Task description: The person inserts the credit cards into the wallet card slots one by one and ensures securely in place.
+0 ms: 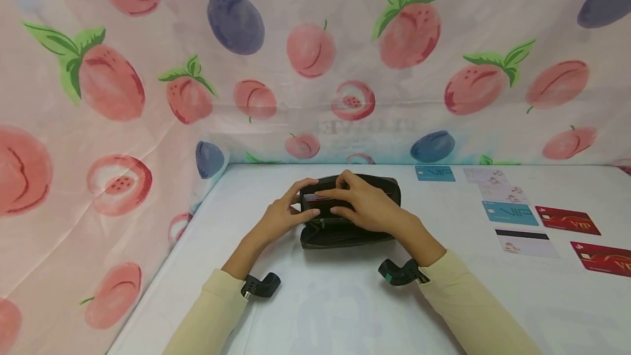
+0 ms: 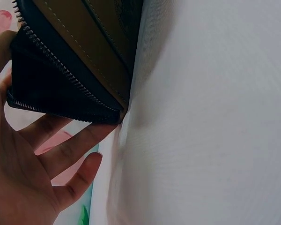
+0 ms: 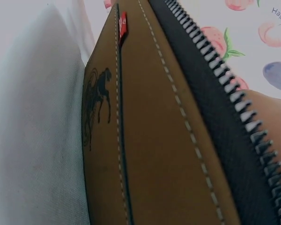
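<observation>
A long zip-around wallet (image 1: 327,241) lies unzipped on the white table, its dark inside toward the head camera. My left hand (image 1: 282,217) grips its left end, thumb on the inner side, other fingers around the end. In the left wrist view, fingers of the left hand (image 2: 23,164) lie along the zipped edge. My right hand (image 1: 370,206) reaches into the wallet with bent fingers. Its index fingertip is at the edge of a card (image 1: 310,198) in the inner pocket; I cannot tell whether it pinches the card. The right wrist view shows the wallet's brown outside (image 3: 154,140) with a horse print.
On the right of the table lie a blue VIP card (image 1: 435,173), another blue card (image 1: 510,213), a red VIP card (image 1: 568,219), a second red card (image 1: 603,258) and several pale cards (image 1: 526,244). A fruit-print cloth (image 1: 276,26) hangs behind and at left.
</observation>
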Demonstrator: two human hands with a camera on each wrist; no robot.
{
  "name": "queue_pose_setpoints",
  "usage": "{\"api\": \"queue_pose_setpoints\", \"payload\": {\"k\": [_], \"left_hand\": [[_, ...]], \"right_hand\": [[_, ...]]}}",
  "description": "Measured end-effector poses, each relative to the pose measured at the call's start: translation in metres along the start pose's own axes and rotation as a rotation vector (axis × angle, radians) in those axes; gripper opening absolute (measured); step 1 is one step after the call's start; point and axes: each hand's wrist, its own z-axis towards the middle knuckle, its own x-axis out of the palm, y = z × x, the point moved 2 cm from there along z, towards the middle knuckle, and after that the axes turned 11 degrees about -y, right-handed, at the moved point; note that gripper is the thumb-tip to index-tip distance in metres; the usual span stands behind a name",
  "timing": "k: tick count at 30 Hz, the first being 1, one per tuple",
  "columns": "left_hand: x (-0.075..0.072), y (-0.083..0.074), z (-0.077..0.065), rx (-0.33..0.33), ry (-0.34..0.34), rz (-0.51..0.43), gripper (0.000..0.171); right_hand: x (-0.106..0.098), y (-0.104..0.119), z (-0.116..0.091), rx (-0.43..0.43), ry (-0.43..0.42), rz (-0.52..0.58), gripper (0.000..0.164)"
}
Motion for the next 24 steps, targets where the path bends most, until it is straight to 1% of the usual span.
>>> {"api": "queue_pose_setpoints", "payload": {"k": [5, 10, 13, 17, 20, 24], "left_hand": [[-0.001, -0.004, -0.002, 0.004, -0.006, 0.007, 0.06], [0.0, -0.001, 0.0, -0.01, -0.006, 0.017, 0.061], [0.004, 0.013, 0.005, -0.009, -0.003, 0.009, 0.063], [0.009, 0.035, 0.013, -0.001, -0.011, 0.01, 0.064], [0.01, 0.039, 0.014, 0.007, -0.021, 0.014, 0.063], [0.009, 0.04, 0.013, 0.014, -0.028, 0.013, 0.061]], "right_hand": [[0.001, 0.0, -0.001, 0.022, 0.029, -0.002, 0.037], [0.001, 0.0, -0.001, 0.086, 0.085, 0.009, 0.039], [0.002, 0.001, -0.001, 0.118, 0.114, 0.01, 0.04], [0.003, 0.003, -0.001, 0.122, 0.137, -0.006, 0.041], [0.003, 0.004, -0.001, 0.118, 0.139, -0.026, 0.041], [0.004, 0.005, -0.001, 0.118, 0.141, -0.048, 0.041]]}}
